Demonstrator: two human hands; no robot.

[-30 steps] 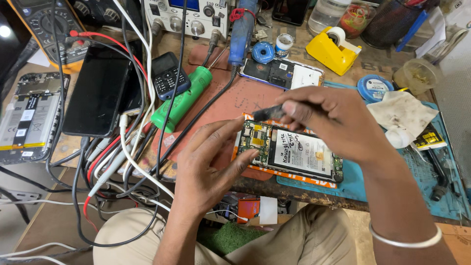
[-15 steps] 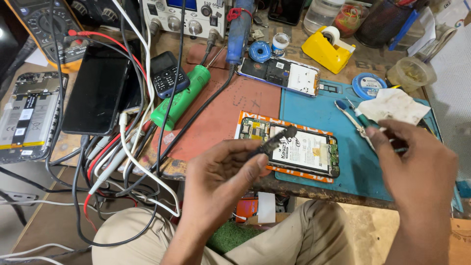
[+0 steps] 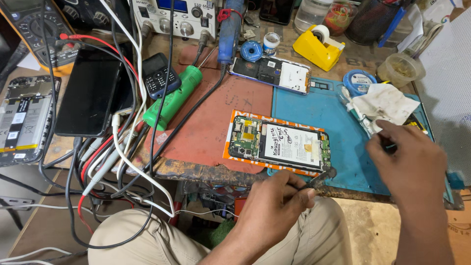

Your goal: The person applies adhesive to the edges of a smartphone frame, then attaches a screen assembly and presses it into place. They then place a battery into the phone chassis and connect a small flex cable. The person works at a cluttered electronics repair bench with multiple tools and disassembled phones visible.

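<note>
Your left hand [image 3: 274, 198] pinches a thin dark tool [image 3: 321, 177] beside the flat open phone [image 3: 279, 144] (green board showing); your right hand [image 3: 409, 159] curls over the blue mat [image 3: 319, 105], grip unclear.

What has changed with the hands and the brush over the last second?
The right hand left the opened phone and moved right to the tools by the white cloth. The left hand took the dark brush and drew back to the bench edge below the phone. The phone, blue mat and cables stayed put.
</note>
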